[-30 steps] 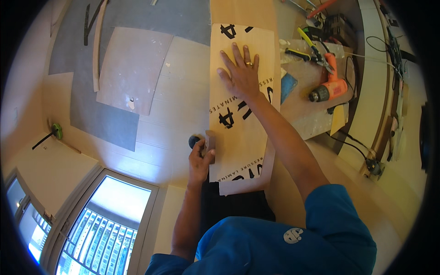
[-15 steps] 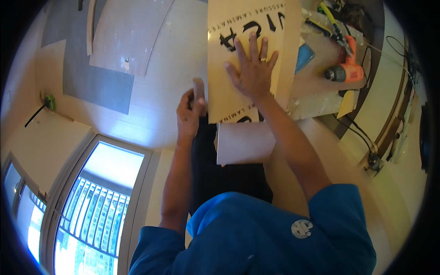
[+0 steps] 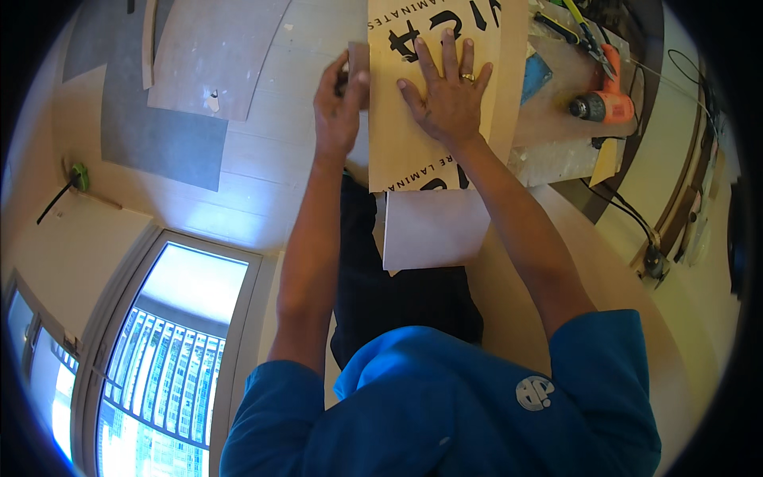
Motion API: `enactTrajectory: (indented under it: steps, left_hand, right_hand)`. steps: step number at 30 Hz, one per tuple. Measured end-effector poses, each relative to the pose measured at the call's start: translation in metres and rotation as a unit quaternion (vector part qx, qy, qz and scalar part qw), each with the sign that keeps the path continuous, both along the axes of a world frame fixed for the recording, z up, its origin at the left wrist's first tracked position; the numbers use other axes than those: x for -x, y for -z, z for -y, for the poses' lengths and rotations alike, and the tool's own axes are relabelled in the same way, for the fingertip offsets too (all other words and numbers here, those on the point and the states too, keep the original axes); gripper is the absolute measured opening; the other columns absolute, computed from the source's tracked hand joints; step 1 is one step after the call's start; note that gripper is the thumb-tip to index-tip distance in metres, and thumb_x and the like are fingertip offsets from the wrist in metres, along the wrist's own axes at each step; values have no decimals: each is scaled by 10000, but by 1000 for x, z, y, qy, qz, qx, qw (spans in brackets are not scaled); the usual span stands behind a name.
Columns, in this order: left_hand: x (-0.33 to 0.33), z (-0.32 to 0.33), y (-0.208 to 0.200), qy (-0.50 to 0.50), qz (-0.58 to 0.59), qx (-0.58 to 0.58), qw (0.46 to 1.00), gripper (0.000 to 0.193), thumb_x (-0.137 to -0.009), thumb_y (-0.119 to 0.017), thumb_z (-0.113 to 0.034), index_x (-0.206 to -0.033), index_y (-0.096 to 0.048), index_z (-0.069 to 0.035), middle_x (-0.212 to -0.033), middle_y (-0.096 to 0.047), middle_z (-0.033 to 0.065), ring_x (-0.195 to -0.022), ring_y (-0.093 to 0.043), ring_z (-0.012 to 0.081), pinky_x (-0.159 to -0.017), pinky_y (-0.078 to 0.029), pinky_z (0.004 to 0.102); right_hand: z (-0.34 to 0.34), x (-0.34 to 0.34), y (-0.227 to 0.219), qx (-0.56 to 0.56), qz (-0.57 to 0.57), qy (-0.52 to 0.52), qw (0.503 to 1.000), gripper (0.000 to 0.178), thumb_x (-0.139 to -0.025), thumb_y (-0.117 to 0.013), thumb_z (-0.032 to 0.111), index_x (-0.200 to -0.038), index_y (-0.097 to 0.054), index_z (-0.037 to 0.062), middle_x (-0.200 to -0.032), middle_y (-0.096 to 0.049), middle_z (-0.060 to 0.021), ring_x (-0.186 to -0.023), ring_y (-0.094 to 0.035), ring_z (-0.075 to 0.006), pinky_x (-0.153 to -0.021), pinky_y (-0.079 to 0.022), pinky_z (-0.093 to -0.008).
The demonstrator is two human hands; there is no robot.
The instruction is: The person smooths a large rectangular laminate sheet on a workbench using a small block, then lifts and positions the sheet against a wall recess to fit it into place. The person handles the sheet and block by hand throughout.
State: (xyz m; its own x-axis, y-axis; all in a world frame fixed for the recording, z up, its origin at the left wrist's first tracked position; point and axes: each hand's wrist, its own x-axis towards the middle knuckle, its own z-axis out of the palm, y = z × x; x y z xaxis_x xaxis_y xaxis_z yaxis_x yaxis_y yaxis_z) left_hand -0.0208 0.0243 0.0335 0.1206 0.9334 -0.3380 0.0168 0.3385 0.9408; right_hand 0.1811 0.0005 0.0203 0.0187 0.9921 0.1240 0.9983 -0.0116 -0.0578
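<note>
A tan laminate sheet with large black lettering lies on the work surface in front of me. My right hand rests flat on top of it, fingers spread, with a ring on one finger. Closed around a small brown sanding block, my left hand is at the sheet's left edge. The block sits upright against that edge; part of it is hidden behind my fingers. Below the sheet's near edge, a pale panel shows above my dark trousers.
To the right, an orange and black pistol-shaped power tool lies on a worn board beside yellow-handled tools and a blue piece. Black cables run along the right. Grey sheets and a curved panel lie at the left.
My left hand has moved forward along the sheet's left edge with the sanding block, from its near end. My right hand stays flat on the sheet. The whole view has shifted slightly.
</note>
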Motion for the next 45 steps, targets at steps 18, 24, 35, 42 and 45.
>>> enactTrajectory:
  steps: [18, 24, 35, 42, 45]
  left_hand:
    - [-10, -64, 11, 45, -71, -103, 991, 619, -1066, -631, -400, -1484, -466, 26, -849, -519, 0, -720, -462, 93, -639, -395, 263]
    - [37, 113, 18, 25, -68, 76, 994, 811, -988, -729, -480, -1521, -476, 76, -1412, -608, 242, -1284, -606, 307, -1071, -501, 400]
    - [-27, -100, 7, 2, -15, -97, 995, 653, -1014, -701, -407, -1447, -559, 62, -1078, -650, 99, -952, -583, 155, -832, -508, 299]
    - [28, 81, 27, 36, -36, 84, 995, 734, -1016, -702, -407, -1527, -480, 71, -1470, -588, 240, -1370, -560, 322, -1171, -417, 439]
    - [30, 109, 4, 28, -43, 102, 993, 730, -1015, -703, -404, -1518, -484, 77, -1450, -602, 239, -1360, -568, 307, -1161, -426, 430]
  right_hand:
    - [0, 7, -21, 61, -37, 12, 997, 795, -978, -583, 586, -1640, -414, 180, -1716, -232, -275, -1563, -182, -552, -1174, -118, -807]
    - [5, -2, -10, 53, -7, 16, 998, 769, -1001, -529, 624, -1639, -410, 212, -1726, -245, -227, -1566, -204, -528, -1158, -151, -813]
    - [-1, 2, -7, 17, -40, 8, 999, 718, -989, -524, 658, -1607, -458, 298, -1718, -277, -174, -1566, -217, -495, -1139, -158, -836]
    - [5, -6, -15, 83, -38, 31, 995, 729, -1004, -532, 620, -1634, -421, 271, -1737, -237, -183, -1581, -192, -496, -1145, -163, -822]
    - [6, -6, -16, 82, -37, 34, 995, 715, -1012, -524, 609, -1632, -422, 269, -1738, -229, -188, -1580, -191, -502, -1143, -166, -826]
